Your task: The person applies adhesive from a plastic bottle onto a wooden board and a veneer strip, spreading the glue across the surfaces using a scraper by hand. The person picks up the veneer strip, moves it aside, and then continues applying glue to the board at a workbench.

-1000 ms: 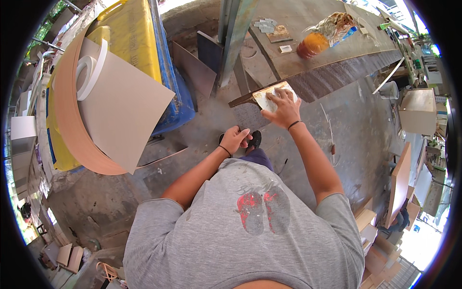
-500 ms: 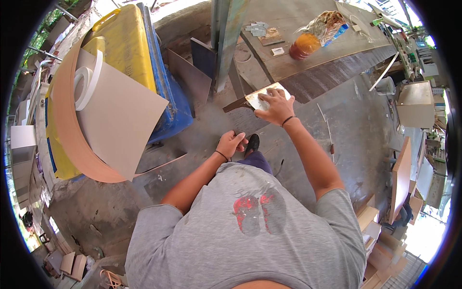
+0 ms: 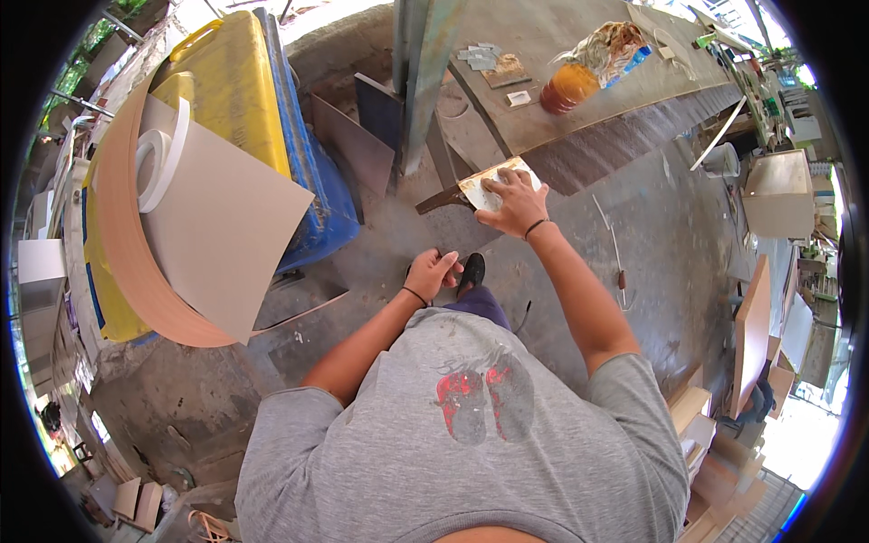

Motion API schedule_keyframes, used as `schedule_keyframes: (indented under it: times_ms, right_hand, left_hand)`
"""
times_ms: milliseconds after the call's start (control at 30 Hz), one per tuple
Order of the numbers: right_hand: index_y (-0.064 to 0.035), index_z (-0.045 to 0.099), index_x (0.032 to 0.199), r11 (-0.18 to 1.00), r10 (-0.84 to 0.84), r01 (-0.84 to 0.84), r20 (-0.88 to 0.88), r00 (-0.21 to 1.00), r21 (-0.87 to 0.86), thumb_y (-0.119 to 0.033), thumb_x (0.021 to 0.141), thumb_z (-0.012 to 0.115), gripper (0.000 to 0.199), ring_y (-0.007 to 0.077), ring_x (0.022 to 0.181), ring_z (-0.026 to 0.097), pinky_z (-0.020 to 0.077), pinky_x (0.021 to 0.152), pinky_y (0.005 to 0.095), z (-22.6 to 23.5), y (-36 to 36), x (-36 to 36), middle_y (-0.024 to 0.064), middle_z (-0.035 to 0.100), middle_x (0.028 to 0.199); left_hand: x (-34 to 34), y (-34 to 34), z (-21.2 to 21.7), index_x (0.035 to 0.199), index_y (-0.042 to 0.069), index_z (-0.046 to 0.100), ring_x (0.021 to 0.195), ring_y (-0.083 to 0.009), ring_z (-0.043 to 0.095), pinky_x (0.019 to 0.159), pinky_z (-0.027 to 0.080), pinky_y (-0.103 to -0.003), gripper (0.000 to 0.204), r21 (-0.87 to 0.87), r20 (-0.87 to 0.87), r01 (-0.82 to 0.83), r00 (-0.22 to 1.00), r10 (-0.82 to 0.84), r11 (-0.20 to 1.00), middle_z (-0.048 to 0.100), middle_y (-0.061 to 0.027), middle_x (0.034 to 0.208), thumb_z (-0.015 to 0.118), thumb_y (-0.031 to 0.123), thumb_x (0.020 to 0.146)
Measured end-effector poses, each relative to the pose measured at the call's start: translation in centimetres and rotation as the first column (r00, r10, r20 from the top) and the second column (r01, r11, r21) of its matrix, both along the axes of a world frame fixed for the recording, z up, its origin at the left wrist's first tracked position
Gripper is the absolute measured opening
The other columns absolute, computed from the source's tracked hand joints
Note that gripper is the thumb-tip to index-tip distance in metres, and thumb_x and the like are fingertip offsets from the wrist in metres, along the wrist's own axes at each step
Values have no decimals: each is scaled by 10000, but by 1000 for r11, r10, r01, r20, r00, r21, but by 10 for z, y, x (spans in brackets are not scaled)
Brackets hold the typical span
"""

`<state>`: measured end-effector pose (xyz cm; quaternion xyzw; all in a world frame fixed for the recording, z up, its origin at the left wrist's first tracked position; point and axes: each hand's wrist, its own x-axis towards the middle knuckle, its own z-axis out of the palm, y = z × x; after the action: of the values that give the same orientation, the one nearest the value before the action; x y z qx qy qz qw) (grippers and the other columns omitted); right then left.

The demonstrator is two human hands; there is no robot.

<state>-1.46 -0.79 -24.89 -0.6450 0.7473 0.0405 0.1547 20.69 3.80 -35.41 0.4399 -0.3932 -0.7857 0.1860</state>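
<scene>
The person in a grey shirt is bending over a concrete floor (image 3: 634, 235), seen from above. The right hand (image 3: 512, 201) is reaching forward and pressing flat, fingers spread apart, on a small pale board (image 3: 484, 184) that is lying on the floor just in front of the tabletop (image 3: 579, 118); the board is also resting against a dark strip (image 3: 438, 201) sticking out to its left. The hand is lying on the board rather than closing around it. The left hand (image 3: 433, 272) is hanging lower, near the person's dark shoe (image 3: 471, 271), with the fingers curled together; whether anything is inside that grip cannot be told. An orange jar (image 3: 567, 87) and a crumpled bag (image 3: 608, 47) are sitting on the tabletop, well apart from both hands. To the left, a large pale sheet (image 3: 222, 226) is leaning over a curved brown strip (image 3: 122, 244), with a white roll of tape (image 3: 161, 154) resting on it, against a yellow and blue container (image 3: 244, 90). Wooden panels (image 3: 751, 335) are standing at the right edge.
</scene>
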Motion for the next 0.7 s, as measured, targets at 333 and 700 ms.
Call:
schedule_keyframes:
  times_ms: [333,700]
  right_hand:
    - [-264,679,1205,972,82,-75,-23,996,222,-524,645,722,618,282,1336,406,292,1002,767,25,19,-40,51,531,1346]
    - [-263,677,1195,977,16,-14,-9,1000,211,-550,656,721,612,300,1329,411,303,1001,708,29,78,-92,53,528,1373]
  left_hand:
    - [-4,3,-2,848,29,555,560,-76,561,552,548,-268,269,32,-39,-98,994,99,995,686,-73,803,608,264,968]
    - [-9,5,-2,877,9,571,562,-75,558,572,566,-278,256,19,-70,-139,988,140,990,685,-82,804,612,247,963]
